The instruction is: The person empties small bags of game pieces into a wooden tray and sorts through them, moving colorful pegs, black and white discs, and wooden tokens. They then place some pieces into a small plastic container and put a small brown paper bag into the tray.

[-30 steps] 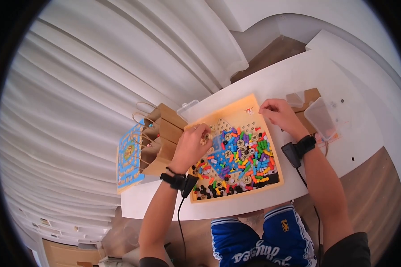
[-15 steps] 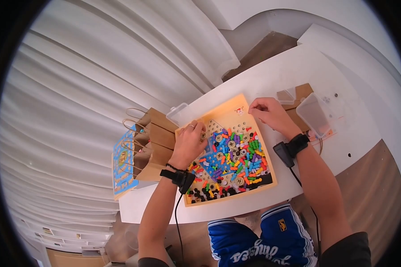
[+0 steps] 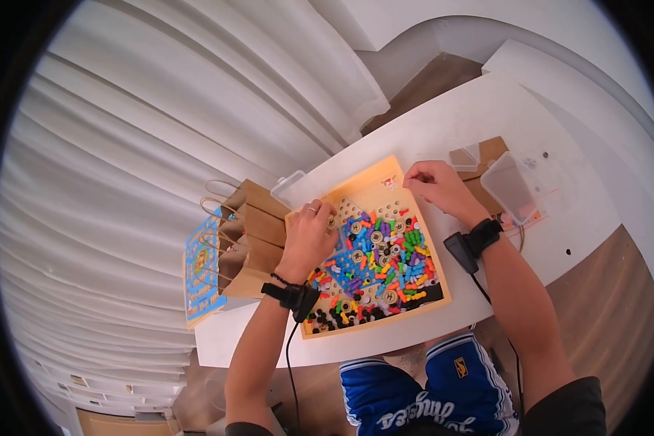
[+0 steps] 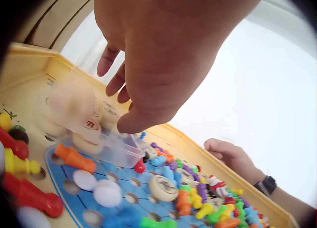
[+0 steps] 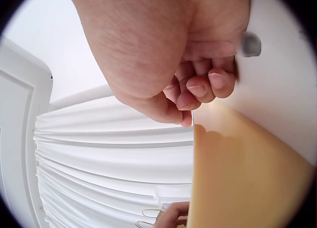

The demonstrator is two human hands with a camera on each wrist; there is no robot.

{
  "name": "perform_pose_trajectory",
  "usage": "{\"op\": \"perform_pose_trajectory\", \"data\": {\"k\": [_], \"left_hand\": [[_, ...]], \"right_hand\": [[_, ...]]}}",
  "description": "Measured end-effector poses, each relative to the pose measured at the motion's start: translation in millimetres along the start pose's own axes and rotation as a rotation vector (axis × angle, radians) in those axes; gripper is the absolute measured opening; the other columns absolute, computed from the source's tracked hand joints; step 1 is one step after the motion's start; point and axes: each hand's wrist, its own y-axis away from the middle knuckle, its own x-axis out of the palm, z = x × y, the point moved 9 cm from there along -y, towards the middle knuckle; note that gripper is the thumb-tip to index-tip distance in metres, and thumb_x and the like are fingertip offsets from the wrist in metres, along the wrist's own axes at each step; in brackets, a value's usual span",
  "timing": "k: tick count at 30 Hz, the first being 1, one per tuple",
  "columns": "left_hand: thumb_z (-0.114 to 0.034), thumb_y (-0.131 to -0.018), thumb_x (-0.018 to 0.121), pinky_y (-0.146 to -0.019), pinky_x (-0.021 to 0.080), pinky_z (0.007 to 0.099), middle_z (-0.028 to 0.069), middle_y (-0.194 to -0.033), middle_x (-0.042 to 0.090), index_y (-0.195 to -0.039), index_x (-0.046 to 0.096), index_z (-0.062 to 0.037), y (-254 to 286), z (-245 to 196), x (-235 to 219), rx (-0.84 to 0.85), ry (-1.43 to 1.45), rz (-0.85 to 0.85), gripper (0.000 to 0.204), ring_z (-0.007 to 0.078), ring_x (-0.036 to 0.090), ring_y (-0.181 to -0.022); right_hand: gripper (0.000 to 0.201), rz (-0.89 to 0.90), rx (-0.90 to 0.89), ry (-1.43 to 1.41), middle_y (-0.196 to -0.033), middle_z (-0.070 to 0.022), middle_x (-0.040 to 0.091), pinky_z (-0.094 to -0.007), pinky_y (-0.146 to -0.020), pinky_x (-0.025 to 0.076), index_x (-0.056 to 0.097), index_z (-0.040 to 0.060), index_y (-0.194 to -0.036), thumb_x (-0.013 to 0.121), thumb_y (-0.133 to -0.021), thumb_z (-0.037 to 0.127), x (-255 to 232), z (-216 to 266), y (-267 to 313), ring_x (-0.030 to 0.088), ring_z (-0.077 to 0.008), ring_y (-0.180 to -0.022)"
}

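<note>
My left hand [image 3: 310,234] hovers over the left side of a yellow wooden tray [image 3: 394,166]. Below its loosely bent fingers, in the left wrist view, a clear plastic box [image 4: 120,151] holds several round wooden chess pieces [image 4: 89,140]. One blurred wooden disc [image 4: 72,102] shows there, apart from the fingertips. Colourful plastic pegs [image 3: 414,272] and more discs lie heaped across the tray, partly over a blue star-patterned hole board [image 4: 116,181]. At the tray's right rim, my right hand [image 5: 168,65] has loosely curled fingers with nothing visible between them.
Brown paper bags [image 3: 258,225] stand left of the tray, beside a blue printed board [image 3: 203,261]. A clear lid [image 3: 289,187] lies behind. To the right, another clear container [image 3: 511,185] rests near brown cardboard [image 3: 495,149] on the white table [image 3: 552,160].
The head view has shifted slightly, moving the tray leftward in the picture. My left hand stays over the tray's left side with small finger movement; my right hand stays at the right rim.
</note>
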Motion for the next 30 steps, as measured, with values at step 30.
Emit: {"op": "perform_pose_trajectory", "data": {"k": [30], "left_hand": [[-0.010,-0.084,0.075,-0.091,0.049,0.0425,0.0113,-0.105,0.068,-0.107,0.066,-0.0079,-9.5,-80.3,9.1,0.172,0.183,0.203,0.025,0.0321,0.066,-0.098]], "right_hand": [[0.013,0.004,-0.072,0.010,-0.078,0.0037,0.063,-0.0225,-0.064,0.043,0.070,0.0017,-0.092,0.070,-0.095,0.015,1.9,-0.6,0.1,0.054,-0.0044,-0.073]]}}
